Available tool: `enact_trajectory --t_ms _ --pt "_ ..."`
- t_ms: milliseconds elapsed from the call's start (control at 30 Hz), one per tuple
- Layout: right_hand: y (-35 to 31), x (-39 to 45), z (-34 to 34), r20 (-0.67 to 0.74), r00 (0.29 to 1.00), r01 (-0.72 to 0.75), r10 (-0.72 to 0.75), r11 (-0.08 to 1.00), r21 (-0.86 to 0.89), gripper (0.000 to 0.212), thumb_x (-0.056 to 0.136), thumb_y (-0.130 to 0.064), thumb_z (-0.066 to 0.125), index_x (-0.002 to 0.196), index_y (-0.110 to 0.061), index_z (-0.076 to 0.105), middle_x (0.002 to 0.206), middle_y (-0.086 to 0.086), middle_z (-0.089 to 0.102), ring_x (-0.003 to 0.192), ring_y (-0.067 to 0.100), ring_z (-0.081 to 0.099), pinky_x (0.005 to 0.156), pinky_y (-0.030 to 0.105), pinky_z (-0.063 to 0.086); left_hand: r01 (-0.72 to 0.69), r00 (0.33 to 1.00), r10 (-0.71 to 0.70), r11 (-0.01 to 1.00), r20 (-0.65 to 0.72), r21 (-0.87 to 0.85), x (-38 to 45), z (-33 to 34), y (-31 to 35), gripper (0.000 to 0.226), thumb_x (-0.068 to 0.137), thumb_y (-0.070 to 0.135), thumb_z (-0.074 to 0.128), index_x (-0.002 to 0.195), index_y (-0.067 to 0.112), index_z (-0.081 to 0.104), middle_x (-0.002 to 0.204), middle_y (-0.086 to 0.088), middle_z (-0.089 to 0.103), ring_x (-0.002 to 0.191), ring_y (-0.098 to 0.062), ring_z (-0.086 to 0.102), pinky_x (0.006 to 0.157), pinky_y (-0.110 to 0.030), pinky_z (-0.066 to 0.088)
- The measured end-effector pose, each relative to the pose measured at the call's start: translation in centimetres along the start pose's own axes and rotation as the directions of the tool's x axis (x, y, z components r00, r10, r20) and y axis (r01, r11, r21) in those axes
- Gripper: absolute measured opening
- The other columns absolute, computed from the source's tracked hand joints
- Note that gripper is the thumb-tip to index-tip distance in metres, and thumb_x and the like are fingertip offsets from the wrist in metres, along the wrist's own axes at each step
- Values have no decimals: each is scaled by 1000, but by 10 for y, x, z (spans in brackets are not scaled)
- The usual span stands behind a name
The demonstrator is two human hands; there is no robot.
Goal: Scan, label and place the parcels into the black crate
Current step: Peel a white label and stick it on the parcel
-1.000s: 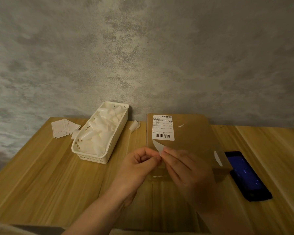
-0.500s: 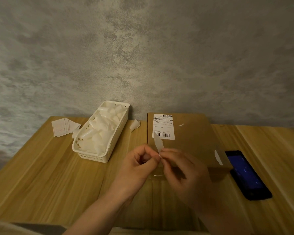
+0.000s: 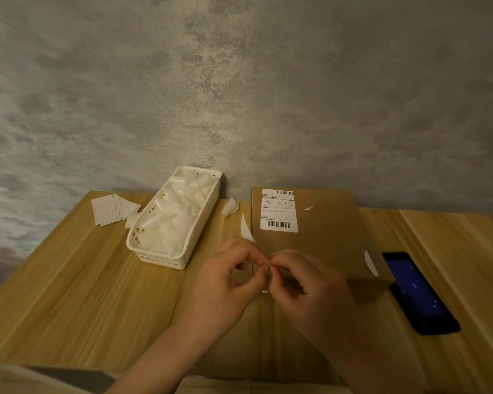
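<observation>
Behind everything, a grey plastered wall (image 3: 239, 95) with a cloudy, rough texture. Below it, a light wooden table (image 3: 77, 294) with long straight grain and a smooth surface. On the table, right of centre, a flat rectangular parcel of brown cardboard (image 3: 325, 237), matte, lying with its far edge against the wall. On its far left corner, a white rectangular printed shipping label (image 3: 279, 210) with two barcodes, stuck flat. To the left of the parcel and apart from it, a white oblong plastic basket (image 3: 157, 255) with perforated walls, filled with crumpled white backing papers (image 3: 180, 223). Just right of the parcel's near corner, a black rectangular smartphone (image 3: 419, 294) with a glowing blue screen, lying flat. At the far left by the wall, a small pile of white paper sheets (image 3: 108, 209), fanned out. Between basket and parcel, a curled white paper scrap (image 3: 230, 206).

In front, over the near left edge of the parcel, the left hand (image 3: 225, 285) and the right hand (image 3: 310, 294), fingertips meeting. Both pinching a thin white curved sticker strip (image 3: 246, 231), left thumb and forefinger closed on it, right thumb and forefinger likewise closed at the same spot; the strip rising up and away, its pointed end free in the air.
</observation>
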State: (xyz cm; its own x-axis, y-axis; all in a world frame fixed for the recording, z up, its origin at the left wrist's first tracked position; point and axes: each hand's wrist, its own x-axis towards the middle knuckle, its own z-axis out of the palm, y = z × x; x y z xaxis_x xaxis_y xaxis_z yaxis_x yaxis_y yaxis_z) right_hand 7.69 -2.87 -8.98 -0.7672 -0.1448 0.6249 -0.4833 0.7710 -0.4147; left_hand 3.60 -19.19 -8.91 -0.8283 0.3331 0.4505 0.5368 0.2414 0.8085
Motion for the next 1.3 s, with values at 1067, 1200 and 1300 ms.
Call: enact_trajectory --t_ms 1067,1200,1300 --pt "13 81 6 -27 649 -597 760 532 600 18 97 -16 51 84 -16 63 78 -9 73 74 6 70 63 22 53 368 905 -389 919 -171 -143 142 -166 -110 16 94 13 50 79 12 56 80 -5 65 81 -19 65 81 -34 54" --pt "8 92 15 -73 679 -583 731 596 551 17 97 -17 52 85 -15 64 82 -4 70 66 -1 66 53 14 50 380 921 -390 901 8 211 196 -162 -143 17 92 18 50 76 14 54 79 -4 62 75 -20 56 70 -34 46" --pt "6 96 22 -78 671 -586 737 593 552 16 96 -17 53 86 -13 65 84 -3 72 73 6 69 55 16 52 381 898 -435 838 59 390 218 -154 -161 20 93 20 51 74 14 51 74 -2 54 69 -18 49 63 -30 37"
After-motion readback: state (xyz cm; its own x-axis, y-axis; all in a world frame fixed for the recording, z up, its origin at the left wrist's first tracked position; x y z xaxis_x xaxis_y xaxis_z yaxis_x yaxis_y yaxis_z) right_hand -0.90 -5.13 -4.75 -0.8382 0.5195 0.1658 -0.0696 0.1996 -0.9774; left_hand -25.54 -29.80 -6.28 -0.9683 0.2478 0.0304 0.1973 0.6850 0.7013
